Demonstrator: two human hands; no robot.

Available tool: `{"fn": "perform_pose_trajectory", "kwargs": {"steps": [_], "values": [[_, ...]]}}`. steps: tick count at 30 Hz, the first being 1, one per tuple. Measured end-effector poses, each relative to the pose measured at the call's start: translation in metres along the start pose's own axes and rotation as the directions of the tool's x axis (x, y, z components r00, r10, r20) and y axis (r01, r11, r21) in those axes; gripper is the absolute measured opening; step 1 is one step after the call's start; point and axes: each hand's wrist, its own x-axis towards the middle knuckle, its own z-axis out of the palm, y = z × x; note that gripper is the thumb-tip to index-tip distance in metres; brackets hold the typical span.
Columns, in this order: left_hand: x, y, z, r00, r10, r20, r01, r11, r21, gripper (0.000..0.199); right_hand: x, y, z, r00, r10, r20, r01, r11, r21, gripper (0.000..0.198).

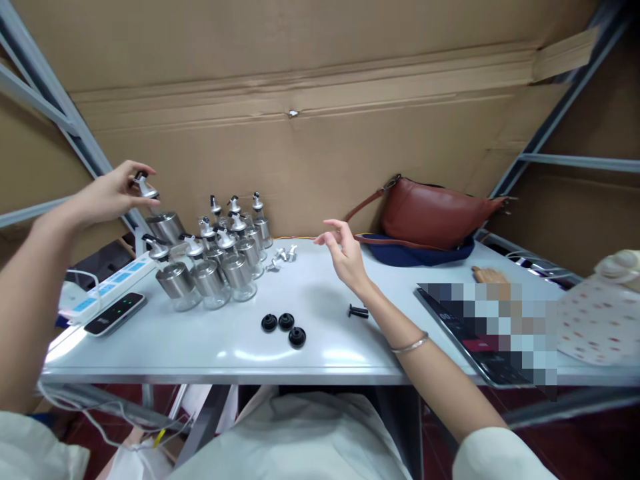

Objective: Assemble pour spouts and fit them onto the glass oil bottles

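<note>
Pinching a spout (146, 187) between thumb and fingers, the left hand (120, 192) is raised at the far left, over a steel-sleeved bottle (170, 227); whether the spout is seated on that bottle or just above it, I cannot tell. The spout has a silvery body and a black tip, partly covered by the fingers. Below and to the right of this grip stands a cluster of bottles (205, 277), close together, steel around glass, most topped with similar spouts. Nearly straight beneath the grip, nearer the body, are a power strip (113, 287) and a black device (116, 313) with green lights. The right hand (346, 257) hangs above the table (210, 350), well apart from the left, its fingers loosely bent and spread, holding nothing that shows. To its left, beyond the cluster's edge, lie some loose pale pieces (283, 254); nearer the body and also left of it sit three black caps (286, 322). Just below its wrist are black pegs (359, 311). Behind and to the right of this hand, a brown bag (435, 213) rests on a navy cloth (415, 255), and a tablet (450, 323), partly blurred out, lies right of the forearm, which wears a bracelet (411, 345).
</note>
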Motion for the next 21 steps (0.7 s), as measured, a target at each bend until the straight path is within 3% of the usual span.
{"fn": "perform_pose_trajectory", "kwargs": {"steps": [2,8,13,21], "values": [[0.003,0.004,0.000,0.999,-0.024,0.035,0.021,0.996,0.089,0.064,0.000,-0.002,0.000,1.000,-0.005,0.027,0.006,1.000,-0.018,0.031],[0.016,-0.003,0.017,0.989,-0.039,0.144,0.012,0.983,0.186,0.062,-0.002,-0.001,0.000,0.995,0.003,0.103,0.002,0.999,-0.049,0.031],[0.027,-0.019,0.030,0.966,-0.054,0.251,0.022,0.991,0.130,0.049,-0.003,-0.001,0.000,0.976,0.012,0.217,0.004,0.997,-0.076,0.022],[0.039,-0.032,0.051,0.932,0.022,0.361,-0.155,0.927,0.342,0.047,-0.005,-0.006,0.001,0.946,0.033,0.323,0.005,0.993,-0.116,0.020]]}}
